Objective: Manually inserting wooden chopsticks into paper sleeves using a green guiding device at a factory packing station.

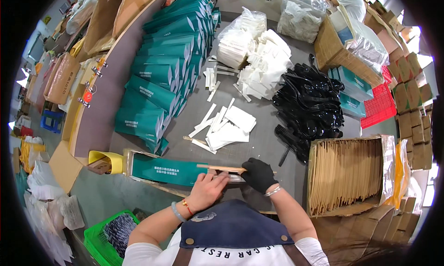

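The black-gloved right hand (258, 175) is gripping the wooden chopsticks (219, 168) toward their right end, probably for control, on the bench's (264, 136) near side; the bare left hand (208, 192) is bending beside them, grip unclear. A teal pouch (162, 169) is lying just left, seemingly within reach.

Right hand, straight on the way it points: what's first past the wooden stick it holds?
Likely the loose white pieces on the grey table, ahead-left of the right hand; depth is unclear, so it may pass above.
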The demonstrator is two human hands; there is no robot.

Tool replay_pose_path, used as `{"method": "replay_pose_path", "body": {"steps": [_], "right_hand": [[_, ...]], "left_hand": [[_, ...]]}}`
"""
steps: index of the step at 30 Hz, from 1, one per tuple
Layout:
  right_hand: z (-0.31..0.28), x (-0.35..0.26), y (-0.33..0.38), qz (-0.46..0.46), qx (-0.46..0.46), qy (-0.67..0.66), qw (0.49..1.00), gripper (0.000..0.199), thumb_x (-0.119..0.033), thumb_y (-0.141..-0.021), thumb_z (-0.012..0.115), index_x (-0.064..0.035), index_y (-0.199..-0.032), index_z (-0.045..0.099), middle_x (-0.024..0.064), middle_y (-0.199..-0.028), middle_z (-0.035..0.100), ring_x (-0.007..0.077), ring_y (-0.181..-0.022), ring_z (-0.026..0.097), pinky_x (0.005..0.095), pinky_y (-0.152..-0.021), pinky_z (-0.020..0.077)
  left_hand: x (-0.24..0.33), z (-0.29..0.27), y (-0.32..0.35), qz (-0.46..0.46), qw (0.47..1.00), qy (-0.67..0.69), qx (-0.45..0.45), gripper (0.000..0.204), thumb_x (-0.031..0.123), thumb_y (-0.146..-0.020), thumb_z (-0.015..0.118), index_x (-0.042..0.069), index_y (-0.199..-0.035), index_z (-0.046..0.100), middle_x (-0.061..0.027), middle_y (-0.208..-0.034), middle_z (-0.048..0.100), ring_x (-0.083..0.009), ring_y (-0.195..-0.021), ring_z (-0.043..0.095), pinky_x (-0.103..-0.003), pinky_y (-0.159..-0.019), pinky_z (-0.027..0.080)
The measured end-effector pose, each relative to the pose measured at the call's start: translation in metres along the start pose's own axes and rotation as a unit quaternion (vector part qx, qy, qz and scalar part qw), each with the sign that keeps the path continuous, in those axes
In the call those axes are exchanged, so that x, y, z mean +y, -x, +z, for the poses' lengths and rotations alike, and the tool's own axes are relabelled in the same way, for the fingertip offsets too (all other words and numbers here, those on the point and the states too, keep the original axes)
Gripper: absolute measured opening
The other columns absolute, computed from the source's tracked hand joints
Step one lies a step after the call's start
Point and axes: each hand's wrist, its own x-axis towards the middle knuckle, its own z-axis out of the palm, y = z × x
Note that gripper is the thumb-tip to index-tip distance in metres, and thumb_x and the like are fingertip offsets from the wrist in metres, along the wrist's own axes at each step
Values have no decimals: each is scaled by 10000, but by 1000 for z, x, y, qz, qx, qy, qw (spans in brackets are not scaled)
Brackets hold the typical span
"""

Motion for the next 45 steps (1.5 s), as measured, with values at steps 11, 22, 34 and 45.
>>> {"method": "replay_pose_path", "body": {"steps": [11,22,34,45], "right_hand": [[-8,11,49,48,78,-8,996,295,-129,-833,645,-210,-1117,650,68,-826,617,290,-729,612,427,-633,491],[33,10,21,-109,47,-100,988,224,-156,-838,679,-154,-1062,693,111,-965,659,308,-882,617,400,-738,509],[27,-25,20,61,85,-204,973,462,-194,-677,769,-72,-1075,571,110,-1025,589,308,-926,577,439,-780,449],[-44,-3,35,38,172,69,982,598,-361,-572,829,-131,-1071,594,60,-1017,597,284,-992,568,442,-827,401]], "left_hand": [[-34,-33,22,-90,995,39,-24,691,282,-646,815,121,-1270,565,-34,-1360,492,-300,-1180,449,-461,-954,358],[-24,-15,-14,-56,995,78,-26,787,251,-565,862,135,-1280,554,-61,-1279,517,-309,-1135,462,-478,-992,358],[-23,-16,-32,-30,998,50,-22,485,170,-716,725,194,-1183,596,-79,-1109,542,-282,-1033,510,-388,-853,401],[-117,-118,-55,44,995,63,-63,276,21,-561,674,99,-817,605,-135,-1073,543,-356,-989,519,-441,-823,471]]}}
